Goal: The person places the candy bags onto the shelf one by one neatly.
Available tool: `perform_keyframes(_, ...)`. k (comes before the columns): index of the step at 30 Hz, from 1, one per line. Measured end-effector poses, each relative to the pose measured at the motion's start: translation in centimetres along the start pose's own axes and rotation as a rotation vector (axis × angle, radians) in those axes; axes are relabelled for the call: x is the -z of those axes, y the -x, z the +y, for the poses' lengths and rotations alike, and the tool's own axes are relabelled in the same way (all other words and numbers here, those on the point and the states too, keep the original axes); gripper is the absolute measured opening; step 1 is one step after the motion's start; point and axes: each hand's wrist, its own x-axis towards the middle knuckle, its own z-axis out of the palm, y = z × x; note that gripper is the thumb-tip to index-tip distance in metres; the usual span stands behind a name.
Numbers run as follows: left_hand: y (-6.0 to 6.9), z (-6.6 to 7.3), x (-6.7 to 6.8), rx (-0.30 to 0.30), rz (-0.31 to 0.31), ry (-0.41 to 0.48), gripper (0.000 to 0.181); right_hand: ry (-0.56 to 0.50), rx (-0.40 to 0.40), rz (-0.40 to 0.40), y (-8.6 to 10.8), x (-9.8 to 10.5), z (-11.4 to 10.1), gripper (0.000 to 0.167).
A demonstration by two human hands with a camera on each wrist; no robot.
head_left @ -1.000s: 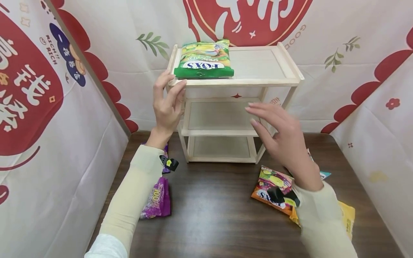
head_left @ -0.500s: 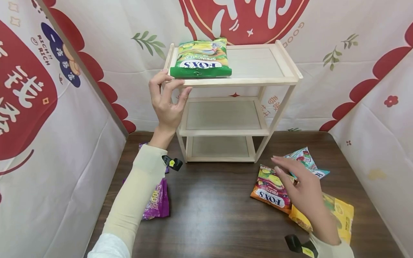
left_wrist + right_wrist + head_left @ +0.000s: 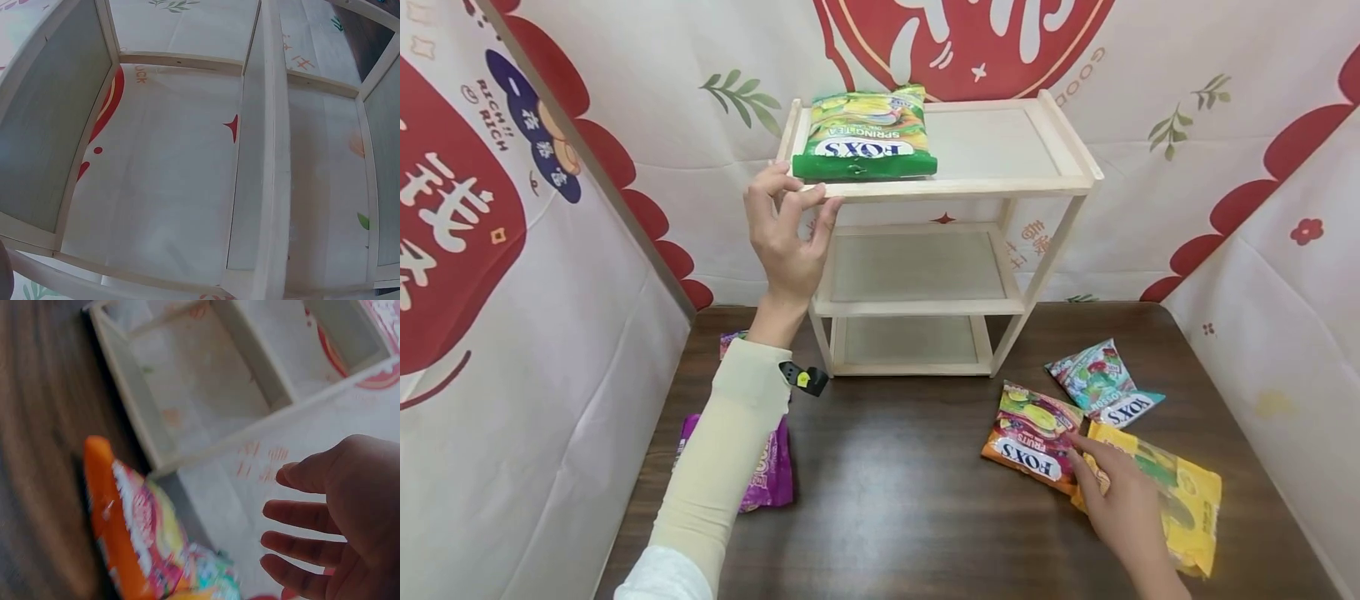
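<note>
My left hand (image 3: 790,237) grips the front left corner of the wooden shelf rack's (image 3: 958,190) top tier, fingers bent over its edge. Beside those fingers, a green Fox's Spring Tea candy bag (image 3: 865,137) lies on that tier. My right hand (image 3: 1118,500) is over the yellow bag (image 3: 1195,512), its fingertips near the right edge of the orange and magenta Fox's Fruits candy bag (image 3: 1030,437); contact cannot be told. In the right wrist view that hand's fingers (image 3: 303,549) are spread and hold nothing. A teal Fox's bag (image 3: 1093,375) lies behind.
The rack's middle tier (image 3: 917,267) and bottom tier (image 3: 913,340) sit below the top one. Purple bags (image 3: 781,475) lie at the table's left, partly behind my left forearm. Printed cloth walls (image 3: 1247,275) enclose the dark wooden table (image 3: 880,500).
My right hand has come down from in front of the rack to the bags at right, baring the teal bag. My left hand stays at the rack's corner. The view has shifted slightly.
</note>
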Motion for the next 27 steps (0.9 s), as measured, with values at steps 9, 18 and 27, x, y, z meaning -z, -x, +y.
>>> perform_keyframes(9, -0.1, -0.2, 0.5, -0.012, 0.018, -0.015, 0.016, 0.026, -0.097, -0.058, 1.2, -0.7, 1.9, 0.024)
perform_keyframes(18, -0.2, -0.4, 0.7, -0.024, -0.015, 0.012, 0.019, 0.026, -0.16, -0.133, 1.4, -0.9, 2.3, 0.029)
perform_keyframes(27, -0.2, -2.2, 2.7, -0.186, -0.233, 0.091, 0.031, 0.011, -0.164, -0.101, 2.1, -0.9, 2.6, 0.024)
